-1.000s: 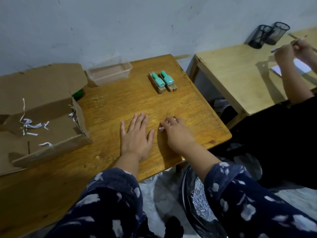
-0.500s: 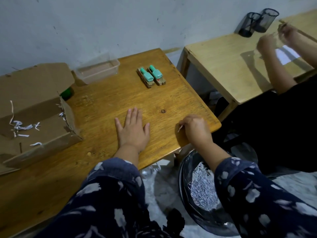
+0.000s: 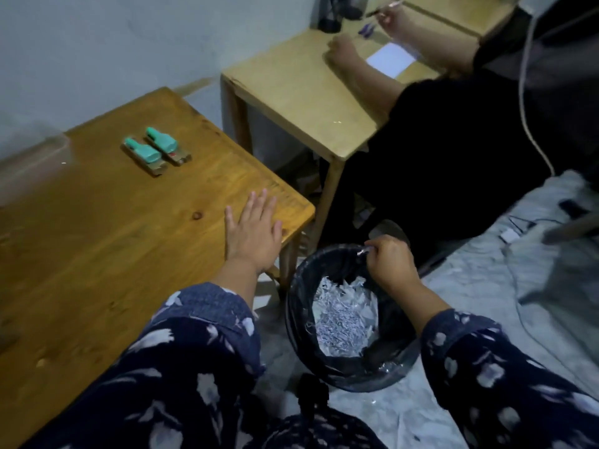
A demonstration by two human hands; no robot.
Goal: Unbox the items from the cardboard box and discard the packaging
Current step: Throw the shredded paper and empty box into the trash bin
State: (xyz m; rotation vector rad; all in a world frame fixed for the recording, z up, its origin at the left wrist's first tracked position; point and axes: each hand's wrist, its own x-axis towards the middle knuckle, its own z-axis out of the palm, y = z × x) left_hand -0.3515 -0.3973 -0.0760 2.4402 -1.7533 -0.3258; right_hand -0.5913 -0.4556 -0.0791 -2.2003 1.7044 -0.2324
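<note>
The left hand [image 3: 251, 233] lies flat, palm down, fingers spread and straight, its forearm reaching forward from a dark patterned sleeve [image 3: 194, 335]. The right hand [image 3: 387, 262] is lower and out to the side, fingertips pinched together, wrist bent downward.

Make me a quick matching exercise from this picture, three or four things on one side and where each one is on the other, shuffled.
Things:
1. left hand
2. right hand
3. two green-topped items
4. shredded paper

Places:
A. inside the bin
B. flat on the table near its corner
C. above the bin, pinching a paper scrap
D. side by side, far part of the table

Pairs: 1-B, 2-C, 3-D, 4-A
</note>
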